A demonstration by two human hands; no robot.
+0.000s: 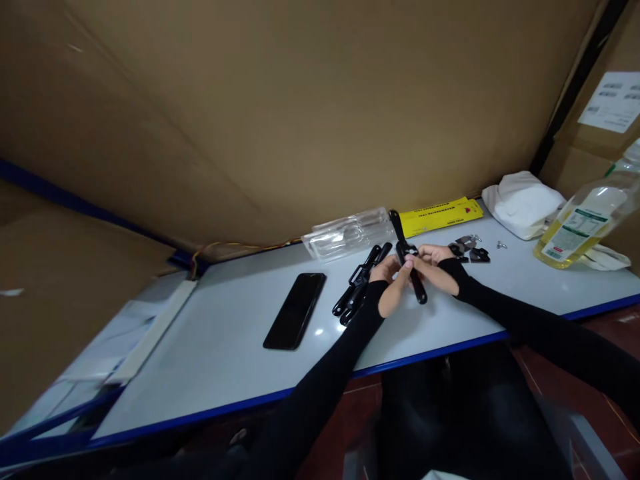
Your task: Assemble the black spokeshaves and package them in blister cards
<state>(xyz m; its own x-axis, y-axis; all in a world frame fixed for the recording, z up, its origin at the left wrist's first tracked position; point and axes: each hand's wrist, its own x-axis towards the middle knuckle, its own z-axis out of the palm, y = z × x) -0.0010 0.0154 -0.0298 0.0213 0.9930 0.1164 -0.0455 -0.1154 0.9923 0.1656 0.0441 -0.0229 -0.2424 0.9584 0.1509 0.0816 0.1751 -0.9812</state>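
Both my hands meet over the white table (225,360) and grip a long black tool handle (401,235). My left hand (391,283) is closed around its middle from the left. My right hand (434,263) pinches it from the right, fingertips at a small silvery part on the handle. Black sleeves cover both arms to the wrists. Another black handle assembly (359,283) lies on the table just left of my left hand.
A black phone (296,310) lies face up to the left. Clear plastic packaging (347,233) and a yellow card (440,215) sit at the back. Small metal parts (473,248), a white cloth (523,200) and an oil bottle (583,227) are at the right. Cardboard walls surround.
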